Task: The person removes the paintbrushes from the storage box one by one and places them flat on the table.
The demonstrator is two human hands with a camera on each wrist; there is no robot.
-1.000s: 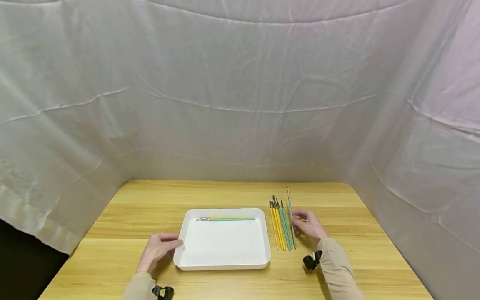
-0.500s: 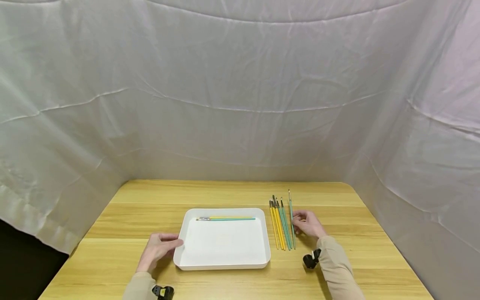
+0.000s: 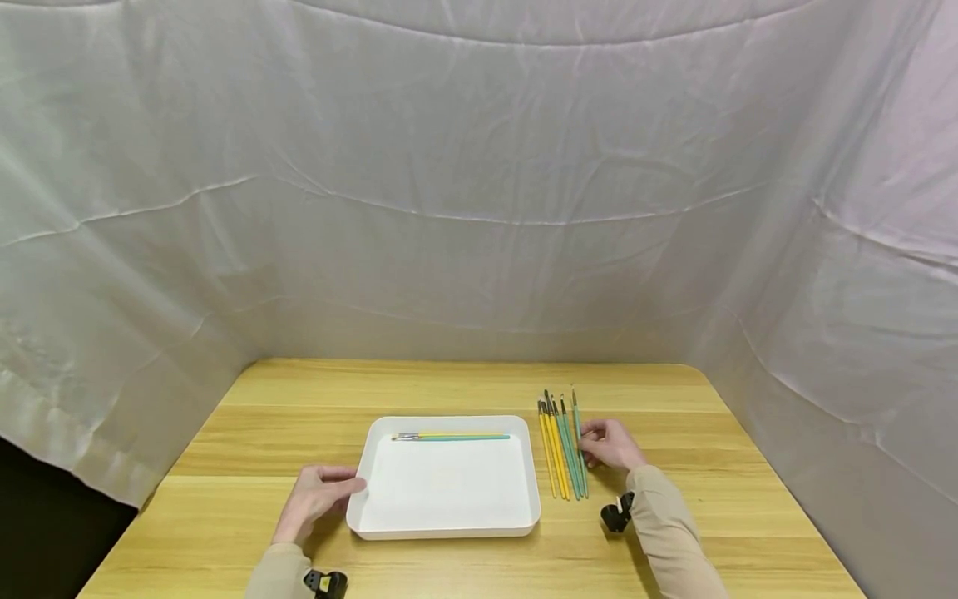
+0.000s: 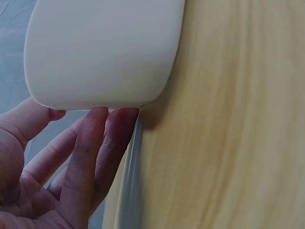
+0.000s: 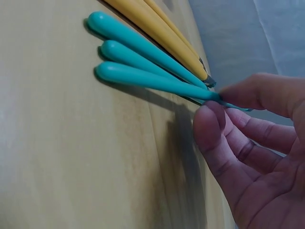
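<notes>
The slim teal-handled paintbrush [image 3: 578, 441] lies at the right edge of a row of yellow and teal paintbrushes [image 3: 558, 449] on the light wooden table [image 3: 674, 399], just right of the shallow white rectangular plastic tray [image 3: 449, 526]. The person's right hand [image 3: 609, 443] pinches this brush between thumb and fingertips [image 5: 209, 125]; in the right wrist view its rounded teal handle end [image 5: 107, 72] lies beside two other teal handles and the yellow ones, close against them on the wood.

The tray holds two brushes, one yellow paintbrush [image 3: 456, 433] and one teal paintbrush [image 3: 452, 438], lying side by side along its far wall, bristle ends toward the left. The left hand [image 3: 318, 491] rests at the tray's left rim with relaxed, nearly straight fingers; in the left wrist view the fingertips [image 4: 112, 121] touch the tray's rounded outer corner [image 4: 143, 90] without curling round it.

A second ago the pinched brush lay angled a little apart from the row, its tip reaching farther back on the table. It now sits drawn nearer and closer against the other brushes, and the right hand has shifted slightly toward them. The left hand and the tray's contents are unchanged. Grey-white cloth [image 3: 479, 183] hangs round the table.
</notes>
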